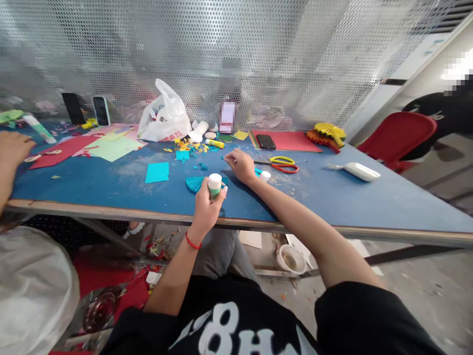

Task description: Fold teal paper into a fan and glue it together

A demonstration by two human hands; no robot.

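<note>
In my left hand (207, 206) is an upright glue stick (215, 185) with a white top and a green label, fingers wrapped round it. Just behind that hand, a folded blue paper fan (195, 184) lies on the table, partly covered. My right hand (241, 165) hovers low over the tabletop with thumb and fingers pinched; a speck of blue shows at the fingertips, too small to name. A white cap (265, 176) stands beside my right wrist, near a blue paper piece (257, 172). Scissors (284, 164) with yellow and red handles lie right of that hand.
The blue table (332, 197) also bears a blue paper square (157, 172), paper scraps (187, 146), a yellow glue stick (215, 143), a plastic bag (164, 116), a black phone (266, 142) and red paper (295, 140). Another person's hand (15, 148) rests at far left.
</note>
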